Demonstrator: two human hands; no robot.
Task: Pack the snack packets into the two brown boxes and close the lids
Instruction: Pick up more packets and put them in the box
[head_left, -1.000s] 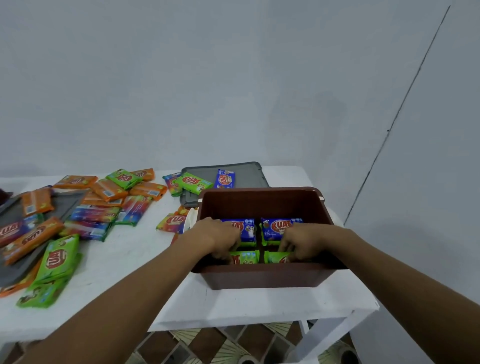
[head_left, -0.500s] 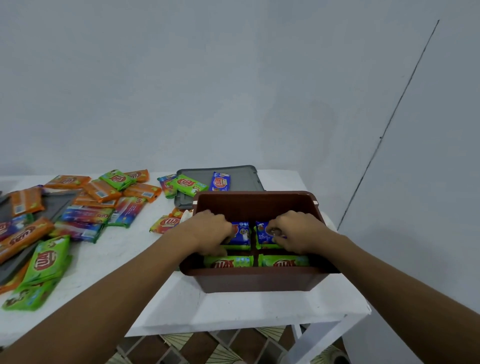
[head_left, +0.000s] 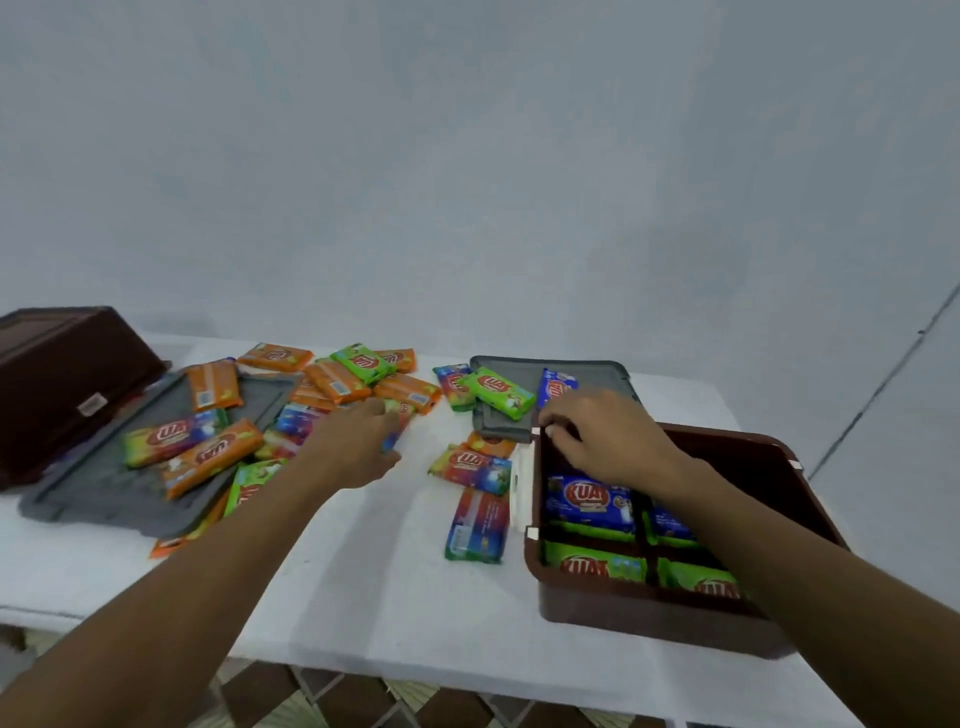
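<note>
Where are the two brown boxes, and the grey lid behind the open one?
open brown box (head_left: 649, 621), head view, front wall
second brown box (head_left: 57, 374), head view, side wall facing us
grey lid (head_left: 595, 373), head view, bare top surface

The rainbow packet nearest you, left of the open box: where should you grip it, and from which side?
Pinch the rainbow packet by its near short end, from above: it lies flat, that end is clear, and the open box crowds its right edge.

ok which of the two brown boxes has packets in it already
The right brown box, open-topped with blue packets and green packets inside. The far-left brown box is tipped, showing only its outer walls.
</note>
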